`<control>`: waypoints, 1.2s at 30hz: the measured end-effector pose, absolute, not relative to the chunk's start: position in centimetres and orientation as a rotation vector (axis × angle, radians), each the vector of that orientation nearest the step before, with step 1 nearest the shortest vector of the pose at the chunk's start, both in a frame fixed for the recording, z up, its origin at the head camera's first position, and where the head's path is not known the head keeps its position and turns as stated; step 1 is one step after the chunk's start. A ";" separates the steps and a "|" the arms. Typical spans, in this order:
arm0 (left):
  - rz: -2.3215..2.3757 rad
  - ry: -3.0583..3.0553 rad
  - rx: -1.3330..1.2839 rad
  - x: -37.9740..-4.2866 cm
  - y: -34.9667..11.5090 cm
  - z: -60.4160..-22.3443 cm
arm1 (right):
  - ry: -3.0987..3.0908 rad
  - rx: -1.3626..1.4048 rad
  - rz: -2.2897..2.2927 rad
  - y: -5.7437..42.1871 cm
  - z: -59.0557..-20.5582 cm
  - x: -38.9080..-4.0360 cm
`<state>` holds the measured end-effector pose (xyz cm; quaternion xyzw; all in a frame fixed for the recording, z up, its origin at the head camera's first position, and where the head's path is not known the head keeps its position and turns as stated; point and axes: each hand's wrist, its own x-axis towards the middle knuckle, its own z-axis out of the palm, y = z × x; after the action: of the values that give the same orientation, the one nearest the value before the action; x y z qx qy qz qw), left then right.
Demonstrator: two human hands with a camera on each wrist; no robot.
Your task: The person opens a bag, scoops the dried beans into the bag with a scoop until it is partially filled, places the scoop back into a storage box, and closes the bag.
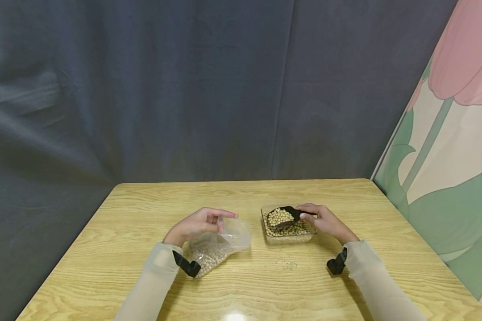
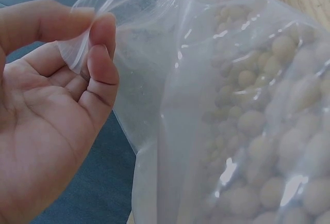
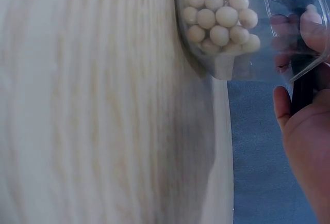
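Note:
My left hand (image 1: 194,226) pinches the mouth of a clear plastic bag (image 1: 236,236) between thumb and fingers. Pale round beans (image 2: 252,146), like soybeans, fill the bag's lower part, which lies on the table. My right hand (image 1: 325,221) grips the handle of a black scoop (image 1: 297,212). Beans heap in the scoop's bowl, level over a clear rectangular plastic container (image 1: 289,240). More of these beans (image 3: 219,17) lie inside the container. In the right wrist view, the container's wall partly covers my right fingers and the dark handle.
Both stand on a wood-grain table (image 1: 144,209), the bag left of the container. Small dark marks (image 1: 288,265) show on the tabletop in front of the container. A dark curtain (image 1: 209,89) hangs behind, and a flower-patterned wall hanging (image 1: 458,178) borders the right side.

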<state>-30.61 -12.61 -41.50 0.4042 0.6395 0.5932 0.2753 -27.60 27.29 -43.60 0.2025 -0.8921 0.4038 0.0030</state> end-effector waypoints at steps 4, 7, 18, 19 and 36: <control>1.601 1.707 1.086 -30.6 -12.6 -41.5 | -2.786 0.628 1.283 27.3 -43.8 -27.6; 1.600 1.706 1.083 -30.7 -12.6 -41.7 | -2.778 0.606 1.299 27.3 -43.8 -27.5; 1.603 1.705 1.060 -30.5 -12.6 -41.5 | -2.764 0.596 1.247 27.2 -43.3 -27.8; 1.604 1.704 1.058 -30.5 -12.6 -41.5 | -2.763 0.598 1.243 27.2 -43.3 -27.8; 1.596 1.711 1.024 -30.5 -12.6 -41.1 | -2.741 0.580 1.247 26.4 -42.3 -28.1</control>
<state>-30.49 -12.64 -41.07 0.3837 0.6412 0.5982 0.2894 -28.08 26.42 -42.29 0.1891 -0.8931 0.4065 0.0375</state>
